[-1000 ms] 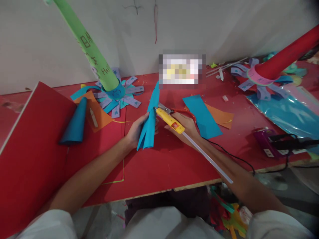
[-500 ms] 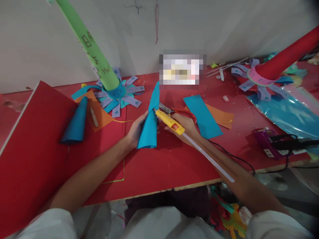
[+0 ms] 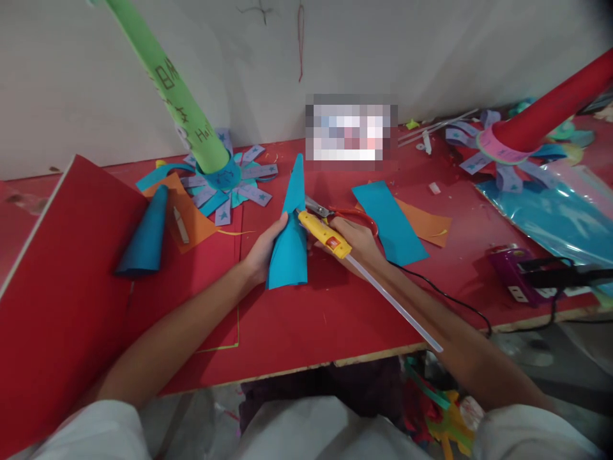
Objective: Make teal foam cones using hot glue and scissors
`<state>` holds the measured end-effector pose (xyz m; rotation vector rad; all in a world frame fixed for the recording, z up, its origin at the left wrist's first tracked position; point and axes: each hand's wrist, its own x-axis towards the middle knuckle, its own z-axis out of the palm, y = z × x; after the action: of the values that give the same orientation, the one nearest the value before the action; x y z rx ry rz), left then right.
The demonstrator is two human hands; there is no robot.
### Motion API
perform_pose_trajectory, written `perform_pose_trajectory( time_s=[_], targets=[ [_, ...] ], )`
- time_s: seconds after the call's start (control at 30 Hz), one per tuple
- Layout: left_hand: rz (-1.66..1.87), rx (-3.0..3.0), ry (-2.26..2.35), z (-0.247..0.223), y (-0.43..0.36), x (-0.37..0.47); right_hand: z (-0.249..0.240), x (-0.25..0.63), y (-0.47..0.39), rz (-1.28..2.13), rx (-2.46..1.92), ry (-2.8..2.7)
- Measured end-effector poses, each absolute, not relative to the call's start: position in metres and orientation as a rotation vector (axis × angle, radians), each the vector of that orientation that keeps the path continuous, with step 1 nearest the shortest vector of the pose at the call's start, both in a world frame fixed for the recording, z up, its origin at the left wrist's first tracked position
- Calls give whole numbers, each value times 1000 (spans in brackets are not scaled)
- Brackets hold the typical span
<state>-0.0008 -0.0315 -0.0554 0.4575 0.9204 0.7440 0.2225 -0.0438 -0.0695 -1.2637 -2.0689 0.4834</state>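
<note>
Between my hands a blue paper cone (image 3: 290,252) stands with its narrow tip pointing away and its wide end toward me. My left hand (image 3: 262,250) is closed around its left side, the thumb pressing on the front and the other fingers hidden behind. In my right hand (image 3: 357,246) is a yellow glue gun (image 3: 323,232), a clear glue stick (image 3: 393,301) sticking out of its back. The gun's nozzle touches or nearly touches the cone's overlapping edge. Red-handled scissors (image 3: 352,214) lie just beyond my right hand.
A second blue cone (image 3: 146,236) stands left by orange paper (image 3: 191,220). A blue paper strip (image 3: 390,223) lies at right. Behind are a green paper tube (image 3: 177,96) and a red tube (image 3: 550,108). A purple power adapter (image 3: 512,275) with cords sits near the table's front edge.
The cone has turned slightly in my left hand, and its wide end has shifted right. My left thumb now lies on its front. The glue gun has moved a little left.
</note>
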Motion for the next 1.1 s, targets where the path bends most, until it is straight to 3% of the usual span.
perform_pose_trajectory(
  time_s=[1.1],
  targets=[
    [772,571,775,-57,-30,3,-70,222,-46,525,-1265,-2070]
  ],
)
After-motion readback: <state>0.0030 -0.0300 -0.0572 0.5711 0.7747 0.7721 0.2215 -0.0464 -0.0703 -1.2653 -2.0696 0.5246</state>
